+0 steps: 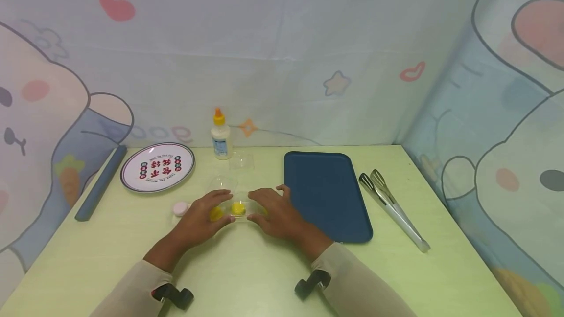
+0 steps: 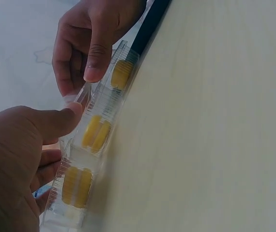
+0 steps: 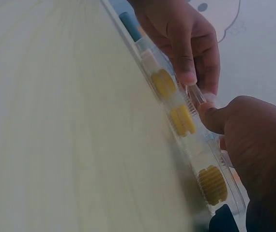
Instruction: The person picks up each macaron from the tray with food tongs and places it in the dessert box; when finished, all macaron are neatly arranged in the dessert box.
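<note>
A long clear plastic tray (image 2: 82,157) lies on the table in front of me, holding yellow macarons (image 1: 238,208) and a pale pink macaron (image 1: 180,208) at its left end. Over its middle, a small clear plastic lid (image 3: 196,94) is held between both hands. My left hand (image 1: 200,216) pinches the lid's left side with thumb and fingers. On the other side, my right hand (image 1: 279,214) pinches it in the same way. Both hands hide parts of the tray in the head view.
Behind the hands lie clear plastic lids (image 1: 241,161) and a glue bottle (image 1: 221,138). A white plate (image 1: 158,168) and a grey-blue bar (image 1: 101,183) are at left. Right of the hands are a dark blue tray (image 1: 326,194) and metal tongs (image 1: 394,209). A printed cloth surrounds the table.
</note>
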### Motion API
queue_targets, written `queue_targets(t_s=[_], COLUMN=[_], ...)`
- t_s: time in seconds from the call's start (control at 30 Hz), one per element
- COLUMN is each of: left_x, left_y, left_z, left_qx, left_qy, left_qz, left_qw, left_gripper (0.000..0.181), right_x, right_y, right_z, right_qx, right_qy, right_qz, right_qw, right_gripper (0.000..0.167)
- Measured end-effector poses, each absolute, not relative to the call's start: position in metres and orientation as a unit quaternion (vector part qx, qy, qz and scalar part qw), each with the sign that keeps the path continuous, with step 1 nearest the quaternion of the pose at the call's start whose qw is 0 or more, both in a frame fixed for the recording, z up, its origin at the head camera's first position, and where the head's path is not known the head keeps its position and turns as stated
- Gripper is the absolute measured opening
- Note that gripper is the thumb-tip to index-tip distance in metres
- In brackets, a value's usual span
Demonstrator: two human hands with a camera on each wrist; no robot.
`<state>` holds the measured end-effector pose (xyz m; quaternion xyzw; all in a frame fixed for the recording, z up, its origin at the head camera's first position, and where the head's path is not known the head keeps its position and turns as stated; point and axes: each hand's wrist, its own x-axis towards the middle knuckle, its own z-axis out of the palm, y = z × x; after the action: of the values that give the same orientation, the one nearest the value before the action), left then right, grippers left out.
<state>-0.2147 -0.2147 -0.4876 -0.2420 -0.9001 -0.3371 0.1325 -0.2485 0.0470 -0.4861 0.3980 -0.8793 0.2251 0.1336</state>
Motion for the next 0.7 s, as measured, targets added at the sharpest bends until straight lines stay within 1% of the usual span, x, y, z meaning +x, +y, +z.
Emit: queue_targets(t_s=[0.13,0.37,0.43,0.53,0.7], left_x=[-0.2138,-0.2135,-0.2133,-0.2128,-0.2121], left_y=[-0.2143,-0.2148,-0.2149,-0.2142,-0.2123], left_z=[-0.4880,-0.4893,-0.4898,-0.4895,-0.4883], left_qx=[-0.245,-0.261,-0.260,-0.255,-0.238], left_qy=[-0.903,-0.899,-0.900,-0.903,-0.914], left_qz=[-0.326,-0.299,-0.294,-0.287,-0.277], left_qw=[0.136,0.185,0.192,0.192,0.176], left_gripper=[0.055,0.054,0.053,0.052,0.049], right_x=[-0.2489,-0.2485,-0.2487,-0.2490,-0.2495], right_y=[0.0476,0.0479,0.0480,0.0479,0.0475], right_z=[-0.4863,-0.4848,-0.4846,-0.4848,-0.4856], right_qx=[0.403,0.406,0.406,0.404,0.398], right_qy=[-0.879,-0.881,-0.882,-0.883,-0.886], right_qz=[0.218,0.201,0.199,0.196,0.192], right_qw=[0.133,0.136,0.137,0.140,0.138], right_gripper=[0.051,0.051,0.051,0.051,0.050])
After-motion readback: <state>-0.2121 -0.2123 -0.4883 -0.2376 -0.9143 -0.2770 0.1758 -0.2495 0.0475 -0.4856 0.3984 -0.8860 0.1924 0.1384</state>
